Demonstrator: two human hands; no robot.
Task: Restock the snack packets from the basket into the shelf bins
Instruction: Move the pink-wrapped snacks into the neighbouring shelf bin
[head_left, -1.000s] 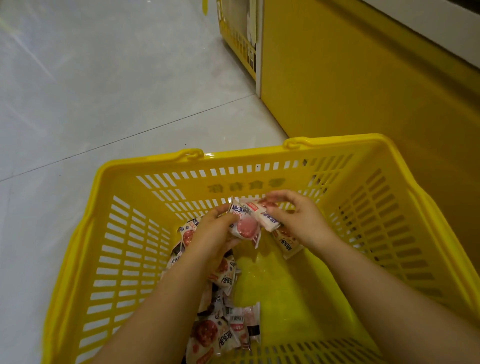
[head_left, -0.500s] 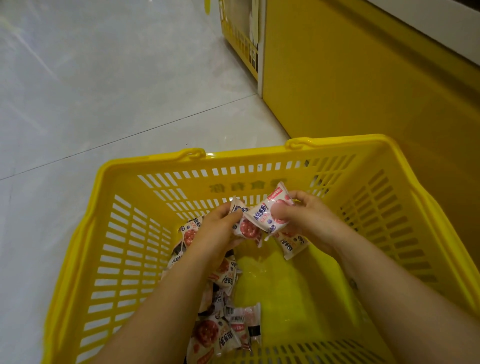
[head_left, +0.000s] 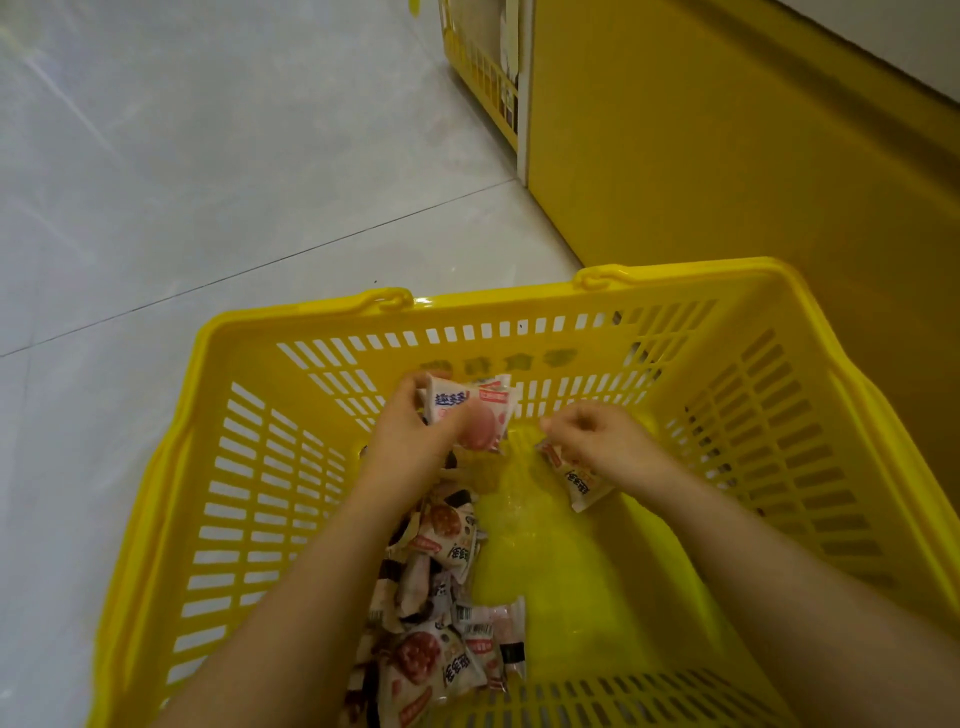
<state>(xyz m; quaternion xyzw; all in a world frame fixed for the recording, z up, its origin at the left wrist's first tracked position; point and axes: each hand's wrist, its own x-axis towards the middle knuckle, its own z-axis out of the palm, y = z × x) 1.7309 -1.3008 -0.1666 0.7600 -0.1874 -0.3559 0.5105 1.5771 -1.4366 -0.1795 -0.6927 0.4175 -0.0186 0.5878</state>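
A pale grey glossy tiled floor (head_left: 208, 182), crossed by thin dark joints, is seen across the left and far side. A tall flat yellow shelf-unit panel (head_left: 727, 182) is set along the right. A yellow slotted plastic basket (head_left: 249, 467) is stood on the floor just beside that panel. A loose heap of white-and-red snack packets (head_left: 436, 623) is piled in the basket's near-left part. The left hand (head_left: 410, 441) is raised near the far wall, its grip clamped on a white-and-pink snack packet (head_left: 478, 415). The right hand (head_left: 608, 441) is curled over a single white packet (head_left: 582, 480) lying on the basket bottom; whether it is pinched cannot be told.
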